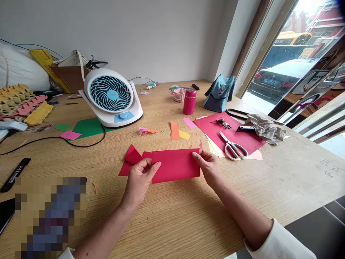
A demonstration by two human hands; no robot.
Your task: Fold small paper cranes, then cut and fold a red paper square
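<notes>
A red sheet of paper, a wide rectangle that looks folded, is stretched between my two hands above the table. My left hand pinches its left edge between thumb and fingers. At the upper right corner, my right hand grips it the same way. Behind my left hand lies another piece of red paper, creased and partly hidden. White-handled scissors rest with blades part open on a red paper stack to the right. Small orange and yellow paper pieces lie just beyond the held sheet.
A white and blue fan stands at the back left, its black cord crossing the table. A pink bottle, blue bag and crumpled cloth sit back right. A black marker lies far left.
</notes>
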